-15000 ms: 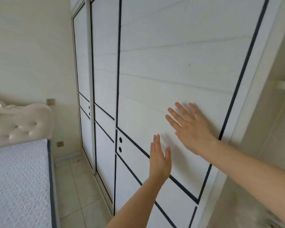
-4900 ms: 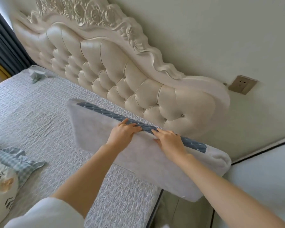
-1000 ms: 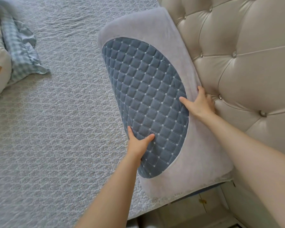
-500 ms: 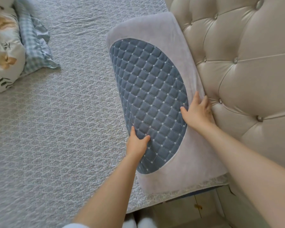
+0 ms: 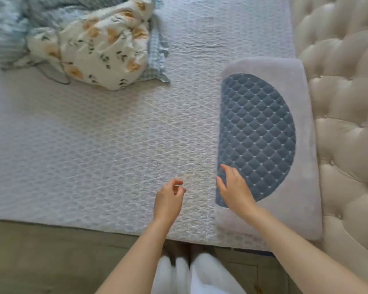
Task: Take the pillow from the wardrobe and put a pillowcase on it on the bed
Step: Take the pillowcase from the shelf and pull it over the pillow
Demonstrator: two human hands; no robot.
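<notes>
- Pillow [image 5: 302, 115] lies flat on the bed [image 5: 94, 134], long side against the tufted headboard [image 5: 346, 102]; bare, no case on it.
- Right hand [image 5: 235, 188]: fingers loosely spread, empty, over the pillow's near-left edge; contact cannot be told.
- Left hand [image 5: 168, 200]: fingers curled, thumb near the fingertips, holding nothing, above the mattress.
- Floral pillowcase [image 5: 94, 45], judged the case, lies crumpled at far left, well apart from the pillow.
- Step in hand, judged: fetch the case. Find its open end first, shake it flat, then feed a pillow corner in.
- Materials: pillow of pale plush with a blue diamond-quilted half-oval panel; mattress cover pebbled, quilted; headboard glossy, buttoned.
</notes>
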